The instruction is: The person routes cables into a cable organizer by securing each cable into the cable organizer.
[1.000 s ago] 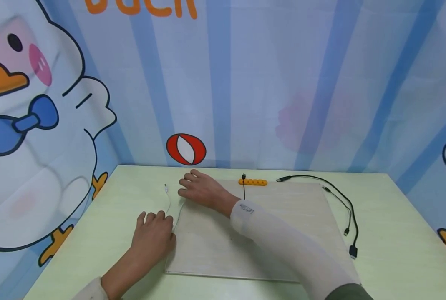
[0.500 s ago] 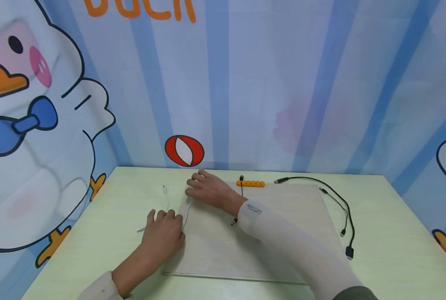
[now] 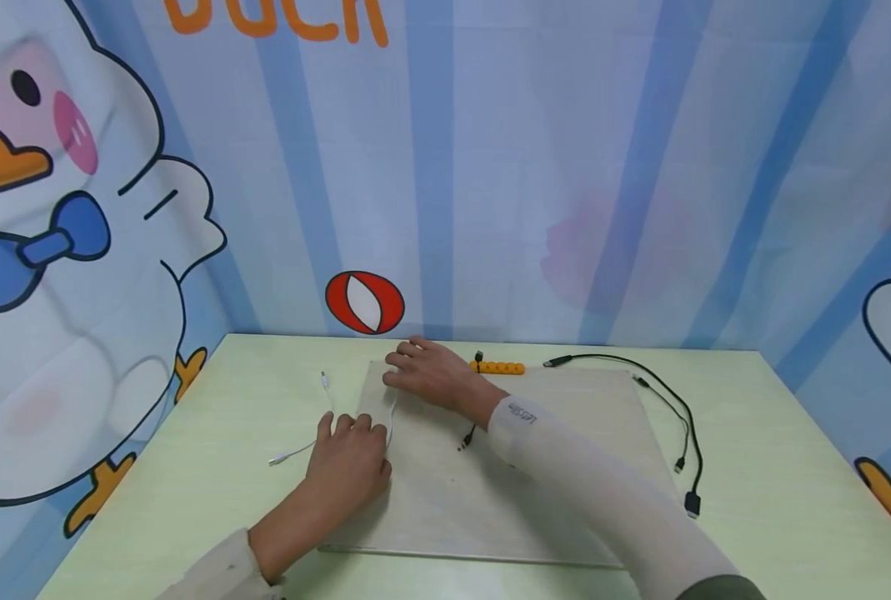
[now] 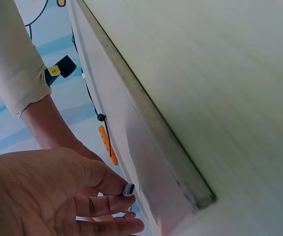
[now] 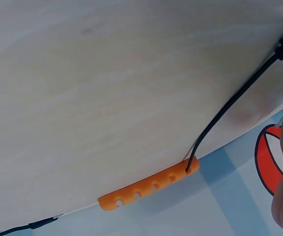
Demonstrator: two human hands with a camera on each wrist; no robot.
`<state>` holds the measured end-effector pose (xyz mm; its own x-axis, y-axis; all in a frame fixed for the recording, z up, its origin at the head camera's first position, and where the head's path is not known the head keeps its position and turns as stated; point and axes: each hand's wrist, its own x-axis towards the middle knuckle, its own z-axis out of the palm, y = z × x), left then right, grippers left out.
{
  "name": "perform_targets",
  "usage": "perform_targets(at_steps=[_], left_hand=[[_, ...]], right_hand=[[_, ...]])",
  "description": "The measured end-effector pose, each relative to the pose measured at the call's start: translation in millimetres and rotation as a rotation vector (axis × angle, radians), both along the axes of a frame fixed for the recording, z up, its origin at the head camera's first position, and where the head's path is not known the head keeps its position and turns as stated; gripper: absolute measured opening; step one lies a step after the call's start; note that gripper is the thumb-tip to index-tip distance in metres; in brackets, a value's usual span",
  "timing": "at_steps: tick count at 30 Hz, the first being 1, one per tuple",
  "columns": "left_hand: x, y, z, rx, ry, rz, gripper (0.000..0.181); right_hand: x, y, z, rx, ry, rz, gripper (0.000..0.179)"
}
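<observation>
My left hand (image 3: 347, 462) is over the left part of a pale flat board (image 3: 430, 508), pinching a white charging cable (image 3: 392, 418). Its small metal-tipped plug (image 4: 128, 190) sticks out past the fingers in the left wrist view. Farther back, my right hand (image 3: 432, 377) holds the cable's other end near the board's back left corner. An orange cable holder (image 3: 503, 368) with a row of holes is at the board's back edge, right of the right hand. One black cable (image 5: 220, 112) sits in its end slot, its plug (image 3: 468, 439) over the board.
White cable ends (image 3: 292, 454) lie on the table left of the board, one farther back. A thick black cable (image 3: 666, 387) curves down the right side, beside a thinner black cable (image 3: 673, 406). A printed fabric backdrop (image 3: 490, 167) stands behind the table (image 3: 790, 500).
Both hands have moved to the right over the board, bringing the white cable along. White cable ends left of the left hand and the black cable's plug have come into view.
</observation>
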<state>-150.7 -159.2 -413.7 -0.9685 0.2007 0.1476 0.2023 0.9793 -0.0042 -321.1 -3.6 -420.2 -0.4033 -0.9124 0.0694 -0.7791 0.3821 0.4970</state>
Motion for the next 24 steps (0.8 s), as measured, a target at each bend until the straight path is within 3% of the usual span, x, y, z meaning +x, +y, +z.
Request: perform_targets(at_steps=[7,24], left_hand=[[-5.3,14.0,2.0,0.008,-0.066,0.014,0.021],[-18.0,38.5,-0.2,0.069,-0.096,-0.03,0.021]], right_hand=[[-3.3,8.8,-0.9,-0.005,0.011,0.0,0.039],[-9.9,40.0,-1.4,-0.001,0.003,-0.023,0.036]])
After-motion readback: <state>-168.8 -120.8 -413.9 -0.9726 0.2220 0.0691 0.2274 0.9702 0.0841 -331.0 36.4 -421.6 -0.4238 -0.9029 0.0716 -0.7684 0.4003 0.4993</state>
